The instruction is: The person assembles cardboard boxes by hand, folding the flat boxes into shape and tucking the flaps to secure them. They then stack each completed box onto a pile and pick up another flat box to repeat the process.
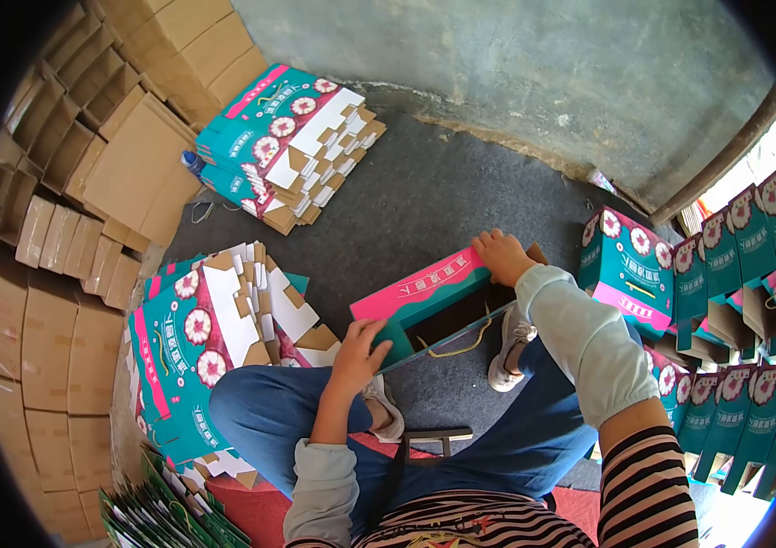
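Head view: a seated person holds a half-formed gift box [424, 290] above the dark floor [424, 196], just beyond the knees. The left hand [358, 354], fingers partly spread, clasps the box's near-left end; the right hand [500, 257], fingers curled, grips its far-right end. The box's long side gapes open, with a yellow cord handle [463, 347] dangling from it. Pressed unevenly, the thin panels could buckle or crease off their fold lines, and the loose cord could snag in a closing flap. A stack of flat blanks [191, 342] lies just beside the left knee, where a shifting leg could scuff or topple it. Finished boxes [630, 260] stand close at the right, within an elbow's sweep.
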`<state>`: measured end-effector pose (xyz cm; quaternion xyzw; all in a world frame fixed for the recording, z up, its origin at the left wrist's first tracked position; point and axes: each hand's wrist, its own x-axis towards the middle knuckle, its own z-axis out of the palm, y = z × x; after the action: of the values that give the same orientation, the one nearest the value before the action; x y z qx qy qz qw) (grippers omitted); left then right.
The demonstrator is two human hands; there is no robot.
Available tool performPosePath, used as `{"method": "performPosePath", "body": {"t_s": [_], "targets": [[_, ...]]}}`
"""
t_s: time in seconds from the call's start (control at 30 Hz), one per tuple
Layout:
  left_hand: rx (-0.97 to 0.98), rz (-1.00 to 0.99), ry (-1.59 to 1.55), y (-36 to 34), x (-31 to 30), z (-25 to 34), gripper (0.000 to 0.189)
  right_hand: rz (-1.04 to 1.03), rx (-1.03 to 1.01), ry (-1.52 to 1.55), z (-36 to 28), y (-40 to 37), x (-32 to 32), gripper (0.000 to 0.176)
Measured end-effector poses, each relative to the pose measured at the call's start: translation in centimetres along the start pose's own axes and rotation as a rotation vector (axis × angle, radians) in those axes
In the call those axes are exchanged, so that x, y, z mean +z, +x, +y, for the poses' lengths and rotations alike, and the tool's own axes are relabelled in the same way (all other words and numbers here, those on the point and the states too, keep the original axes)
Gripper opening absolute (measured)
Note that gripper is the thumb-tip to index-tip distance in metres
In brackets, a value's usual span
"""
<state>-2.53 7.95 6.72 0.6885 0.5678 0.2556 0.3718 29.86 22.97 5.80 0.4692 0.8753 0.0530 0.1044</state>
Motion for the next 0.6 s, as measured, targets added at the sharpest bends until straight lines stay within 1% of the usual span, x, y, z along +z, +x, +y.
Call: {"method": "performPosePath", "body": {"t_s": [0.1, 0.17, 0.2, 0.27, 0.33, 0.37, 0.4, 0.5, 0.53, 0.6], "targets": [[0.138, -0.022, 0.49, 0.9, 1.3, -1.0, 0.048, -0.004, -0.015, 0.018, 0.3, -0.7, -0.5, 0.07], [0.096, -0.063, 0.514, 1.0, 1.1, -0.5, 0.052, -0.009, -0.034, 0.036, 0.7, -0.8, -0.9, 0.068], [0.078, -0.091, 0.525, 0.9, 1.0, -0.4, 0.054, -0.037, -0.001, 0.039, 0.7, -0.9, -2.5, 0.058], [0.072, -0.088, 0.518, 1.1, 1.3, -0.6, 0.056, -0.078, 0.194, 0.056, 1.6, -1.0, -5.8, 0.053], [0.078, -0.074, 0.492, 1.1, 1.6, -1.1, 0.057, -0.097, 0.458, 0.204, 3.4, -1.6, -6.8, 0.044], [0.084, -0.062, 0.477, 1.1, 1.9, -1.5, 0.057, -0.055, 0.451, 0.22, 4.2, -2.6, -6.4, 0.043], [0.093, -0.053, 0.467, 1.0, 1.8, -1.7, 0.058, -0.061, 0.398, 0.275, 6.0, -2.8, -3.8, 0.042], [0.052, -0.117, 0.539, 1.3, 1.2, -0.6, 0.059, -0.48, 0.443, 0.893, 5.2, -3.7, -6.8, 0.046], [0.038, -0.141, 0.556, 1.6, 1.2, -0.3, 0.059, -0.465, 0.416, 0.962, 4.8, -3.8, -6.2, 0.045], [0.006, -0.195, 0.59, 1.8, 0.9, 0.1, 0.06, -0.483, 0.317, 0.854, 3.2, -3.7, -6.5, 0.043]]}}
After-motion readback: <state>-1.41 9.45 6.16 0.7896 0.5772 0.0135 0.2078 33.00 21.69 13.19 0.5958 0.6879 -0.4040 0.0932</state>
